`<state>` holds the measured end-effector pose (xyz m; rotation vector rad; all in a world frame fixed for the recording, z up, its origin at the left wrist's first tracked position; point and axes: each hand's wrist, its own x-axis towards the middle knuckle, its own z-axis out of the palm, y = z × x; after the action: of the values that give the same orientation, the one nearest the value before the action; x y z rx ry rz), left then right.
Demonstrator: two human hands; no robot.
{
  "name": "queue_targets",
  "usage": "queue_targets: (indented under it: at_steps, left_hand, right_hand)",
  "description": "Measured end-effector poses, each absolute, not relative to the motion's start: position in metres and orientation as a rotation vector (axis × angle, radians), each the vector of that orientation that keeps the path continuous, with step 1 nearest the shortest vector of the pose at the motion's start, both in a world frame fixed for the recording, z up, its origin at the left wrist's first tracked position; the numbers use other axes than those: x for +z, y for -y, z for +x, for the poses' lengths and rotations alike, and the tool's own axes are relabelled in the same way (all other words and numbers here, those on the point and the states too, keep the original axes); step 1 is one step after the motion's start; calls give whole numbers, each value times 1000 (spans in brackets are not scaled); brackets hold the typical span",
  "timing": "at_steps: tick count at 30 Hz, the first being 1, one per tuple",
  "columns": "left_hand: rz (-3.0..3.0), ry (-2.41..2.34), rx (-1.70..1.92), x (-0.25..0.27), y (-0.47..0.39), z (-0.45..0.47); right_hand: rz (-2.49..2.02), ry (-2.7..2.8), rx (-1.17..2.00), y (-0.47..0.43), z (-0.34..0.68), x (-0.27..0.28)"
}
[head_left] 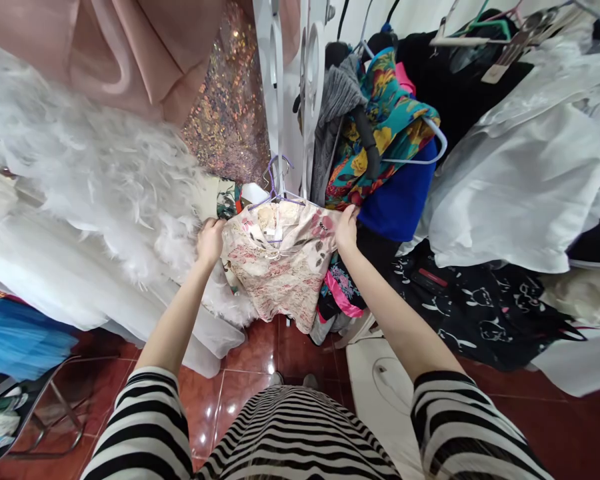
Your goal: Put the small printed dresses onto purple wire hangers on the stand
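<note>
A cream blouse with pink floral print hangs in front of me on a purple hanger. My left hand is closed on the blouse's left sleeve edge, beside the white feathered garment. On the opposite side, my right hand pinches the other sleeve, so the blouse is spread between both hands. The hanger's hook is up by a white metal stand, but whether it is hooked on cannot be made out. Behind the right hand hang a bright blue garment and a teal floral one.
White feathered clothing and a sequined fabric hang at the left. White satin and a black patterned garment hang at the right. A white plastic seat stands low beside me. Blue tulle lies at far left.
</note>
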<state>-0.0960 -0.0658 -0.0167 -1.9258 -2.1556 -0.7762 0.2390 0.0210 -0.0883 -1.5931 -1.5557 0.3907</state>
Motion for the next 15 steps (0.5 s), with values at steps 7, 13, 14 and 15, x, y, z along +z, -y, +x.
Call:
queue_targets:
  at_steps: [7,13,14,15]
  left_hand:
    - [-1955,2158,-779,-12,65,-93]
    - [-1951,2141,-859,-10,61,-97]
    - [-1950,2141,-873,-10,60,-97]
    - [-1950,2140,-890,-10,59,-98]
  right_hand:
    - [-1597,1821,132,8,217,-63]
    - [-1612,2229,-93,15,249,-44]
    - [-1602,2250,-110,15,253,-41]
    - [-1590,2262,-124,15,255,-38]
